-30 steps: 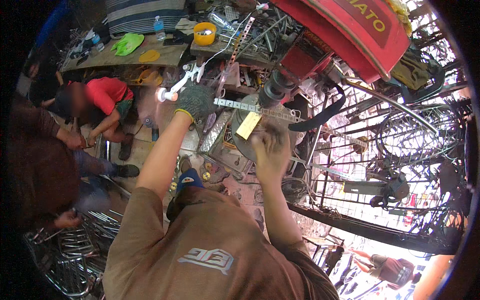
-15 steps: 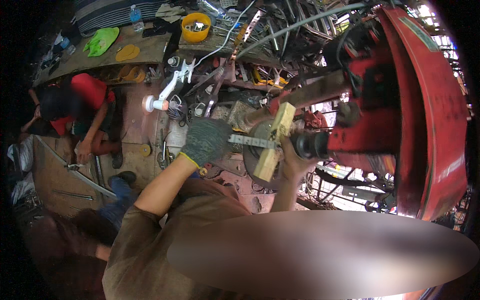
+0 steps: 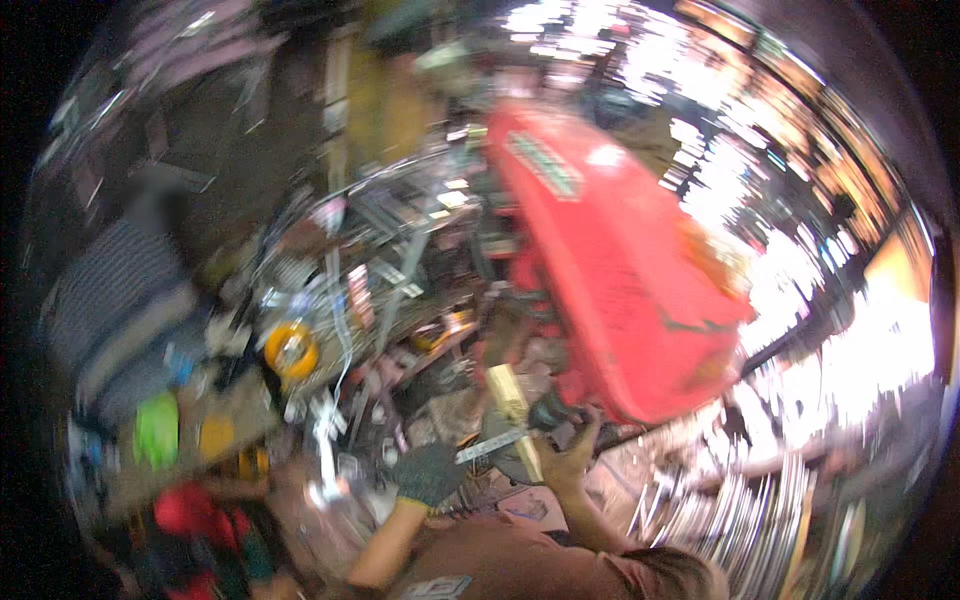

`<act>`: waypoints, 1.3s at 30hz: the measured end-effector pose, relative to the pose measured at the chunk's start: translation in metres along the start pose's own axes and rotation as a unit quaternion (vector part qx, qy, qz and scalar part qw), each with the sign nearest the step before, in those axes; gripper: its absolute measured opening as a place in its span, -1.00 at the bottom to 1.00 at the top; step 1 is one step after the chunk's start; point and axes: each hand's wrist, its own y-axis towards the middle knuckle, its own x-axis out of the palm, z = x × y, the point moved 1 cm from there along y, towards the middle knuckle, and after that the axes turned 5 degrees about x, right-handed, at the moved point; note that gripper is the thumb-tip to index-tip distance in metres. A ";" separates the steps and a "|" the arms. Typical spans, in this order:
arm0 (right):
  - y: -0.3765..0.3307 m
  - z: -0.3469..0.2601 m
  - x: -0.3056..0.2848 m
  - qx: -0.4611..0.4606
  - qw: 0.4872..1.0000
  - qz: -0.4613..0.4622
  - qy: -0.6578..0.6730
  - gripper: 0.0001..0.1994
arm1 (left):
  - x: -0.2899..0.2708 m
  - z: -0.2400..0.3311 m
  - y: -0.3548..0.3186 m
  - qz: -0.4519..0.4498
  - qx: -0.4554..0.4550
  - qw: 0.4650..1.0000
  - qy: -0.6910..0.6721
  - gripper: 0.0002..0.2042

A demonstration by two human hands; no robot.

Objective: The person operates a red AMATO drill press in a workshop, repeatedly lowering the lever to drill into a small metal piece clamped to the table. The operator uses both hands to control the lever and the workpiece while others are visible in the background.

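My left hand (image 3: 428,472), in a dark grey knit glove, is closed around one end of a flat grey metal strip (image 3: 490,446). The strip's other end meets a pale wooden block (image 3: 507,393). My bare right hand (image 3: 566,455) grips the lower part of that block, though motion smears its fingers. Just beyond the right hand is a dark round spindle (image 3: 548,412) under a big red machine (image 3: 620,270). A round metal plate (image 3: 512,455) is partly visible behind the block.
A co-worker in red (image 3: 195,515) is low at the left. A white lamp (image 3: 326,440) stands left of my gloved hand. Behind it, a cluttered bench holds a yellow bowl (image 3: 291,350) and a bright green cloth (image 3: 157,428). Long stacked pieces (image 3: 740,520) lie at right.
My view has swung up and to the right, blurring the scene. Hands, strip and block now appear lower in the picture, still together. More of the red machine's top shows.
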 end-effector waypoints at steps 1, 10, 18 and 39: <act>-0.009 -0.006 -0.001 -0.127 0.956 0.053 -0.258 -0.23 | 0.000 0.000 0.007 -0.018 -0.021 1.000 -0.015 -0.65; 0.028 -0.079 -0.037 -0.281 0.879 0.365 0.127 -0.44 | -0.023 0.007 0.010 -0.063 0.013 0.996 -0.054 -0.49; 0.169 -0.176 -0.107 -0.116 0.938 0.150 0.289 -0.57 | -0.021 0.005 0.011 -0.094 0.029 0.993 -0.058 -0.53; 0.200 -0.177 -0.091 -0.116 0.879 0.045 0.461 -0.71 | 0.027 -0.017 0.009 -0.060 0.200 0.978 0.013 -0.61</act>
